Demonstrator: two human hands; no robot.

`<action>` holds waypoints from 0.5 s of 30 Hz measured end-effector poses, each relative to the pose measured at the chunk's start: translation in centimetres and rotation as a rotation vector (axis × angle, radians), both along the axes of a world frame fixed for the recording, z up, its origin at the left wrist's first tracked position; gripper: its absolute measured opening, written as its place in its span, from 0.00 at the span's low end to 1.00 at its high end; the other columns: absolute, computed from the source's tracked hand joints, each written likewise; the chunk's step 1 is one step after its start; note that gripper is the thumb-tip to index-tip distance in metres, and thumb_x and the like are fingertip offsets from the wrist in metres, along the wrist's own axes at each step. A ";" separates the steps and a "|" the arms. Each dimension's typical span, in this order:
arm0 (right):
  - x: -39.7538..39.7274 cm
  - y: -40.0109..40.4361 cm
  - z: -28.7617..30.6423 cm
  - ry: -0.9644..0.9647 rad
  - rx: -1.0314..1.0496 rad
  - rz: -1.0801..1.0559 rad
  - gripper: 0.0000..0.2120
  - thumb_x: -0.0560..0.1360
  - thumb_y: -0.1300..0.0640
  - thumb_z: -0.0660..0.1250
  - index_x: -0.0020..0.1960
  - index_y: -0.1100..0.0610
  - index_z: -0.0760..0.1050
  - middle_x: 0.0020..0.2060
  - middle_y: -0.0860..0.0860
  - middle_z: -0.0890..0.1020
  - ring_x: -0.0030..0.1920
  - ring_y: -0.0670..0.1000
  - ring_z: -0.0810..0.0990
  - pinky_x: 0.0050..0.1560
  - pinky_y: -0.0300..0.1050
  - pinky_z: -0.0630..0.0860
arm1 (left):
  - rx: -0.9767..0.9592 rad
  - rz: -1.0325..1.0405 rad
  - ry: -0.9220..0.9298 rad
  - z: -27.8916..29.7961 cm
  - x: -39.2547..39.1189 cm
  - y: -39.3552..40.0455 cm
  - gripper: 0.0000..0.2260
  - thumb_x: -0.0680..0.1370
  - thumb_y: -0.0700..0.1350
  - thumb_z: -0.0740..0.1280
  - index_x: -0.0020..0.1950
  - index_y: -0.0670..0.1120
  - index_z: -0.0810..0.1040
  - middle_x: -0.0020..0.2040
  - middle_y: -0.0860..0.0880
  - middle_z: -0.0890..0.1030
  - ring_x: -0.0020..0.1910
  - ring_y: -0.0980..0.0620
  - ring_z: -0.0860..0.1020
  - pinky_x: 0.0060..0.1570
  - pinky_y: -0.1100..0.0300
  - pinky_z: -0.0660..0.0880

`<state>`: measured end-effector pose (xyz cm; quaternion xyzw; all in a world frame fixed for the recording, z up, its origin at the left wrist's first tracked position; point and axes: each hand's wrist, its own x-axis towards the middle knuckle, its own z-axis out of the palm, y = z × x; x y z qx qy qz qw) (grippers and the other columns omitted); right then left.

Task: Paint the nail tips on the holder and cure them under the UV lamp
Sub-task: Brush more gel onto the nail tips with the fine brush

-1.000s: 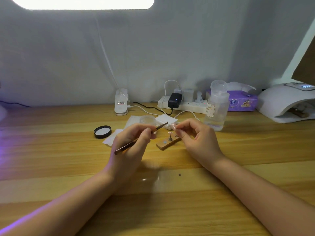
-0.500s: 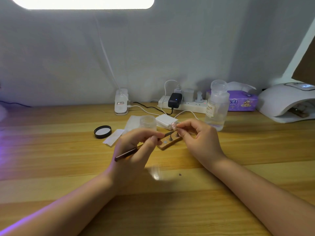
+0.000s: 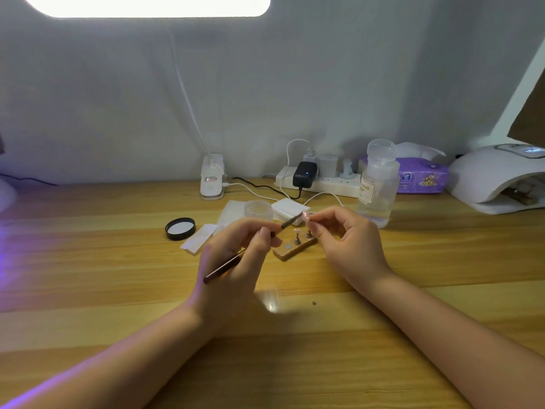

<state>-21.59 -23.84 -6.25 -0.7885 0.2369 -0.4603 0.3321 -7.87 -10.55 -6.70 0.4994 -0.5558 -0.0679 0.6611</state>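
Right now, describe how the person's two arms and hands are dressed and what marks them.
Both forearms are bare to the frame's edge, no sleeves in view. The left hand and right hand wear no gloves, rings, watch or bracelets that show. Fingernails look short and unpainted. A violet glow tints the left forearm.

Two bare forearms — no sleeves, rings or watch. Left hand (image 3: 236, 261), right hand (image 3: 351, 246) — short nails.
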 end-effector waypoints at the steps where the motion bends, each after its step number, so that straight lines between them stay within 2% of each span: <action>1: 0.0 0.0 0.0 0.001 0.003 0.001 0.05 0.74 0.61 0.70 0.49 0.53 0.80 0.40 0.46 0.83 0.41 0.42 0.81 0.41 0.33 0.77 | 0.003 0.018 0.009 -0.1 0.0 -0.1 0.10 0.78 0.48 0.62 0.52 0.47 0.82 0.43 0.50 0.84 0.46 0.50 0.83 0.46 0.57 0.78; 4: 0.0 0.1 0.0 -0.008 0.008 0.011 0.06 0.74 0.62 0.70 0.49 0.53 0.80 0.40 0.45 0.83 0.41 0.41 0.81 0.41 0.31 0.76 | 0.021 0.023 -0.006 -0.2 -0.2 -0.1 0.10 0.79 0.47 0.62 0.54 0.47 0.81 0.45 0.52 0.84 0.47 0.54 0.83 0.46 0.64 0.77; 8: 0.0 0.1 0.0 -0.009 0.004 0.006 0.06 0.74 0.62 0.70 0.48 0.53 0.80 0.40 0.47 0.83 0.41 0.43 0.82 0.42 0.36 0.78 | 0.024 -0.048 0.023 -0.3 -0.6 0.0 0.10 0.78 0.47 0.63 0.53 0.48 0.82 0.44 0.50 0.85 0.46 0.50 0.84 0.46 0.57 0.79; 12: 0.0 0.0 0.0 -0.003 0.020 -0.002 0.07 0.75 0.63 0.69 0.50 0.53 0.79 0.41 0.46 0.83 0.42 0.43 0.81 0.43 0.37 0.79 | -0.017 -0.097 0.048 -0.2 -0.8 0.1 0.09 0.78 0.45 0.63 0.53 0.45 0.82 0.44 0.47 0.85 0.46 0.48 0.84 0.46 0.59 0.79; 15: 0.0 0.0 0.1 -0.054 0.065 -0.006 0.05 0.75 0.60 0.69 0.50 0.53 0.78 0.39 0.44 0.82 0.40 0.40 0.81 0.41 0.35 0.78 | -0.030 -0.039 0.022 0.0 -0.5 -0.2 0.10 0.79 0.45 0.63 0.54 0.43 0.81 0.45 0.47 0.85 0.45 0.50 0.83 0.46 0.60 0.79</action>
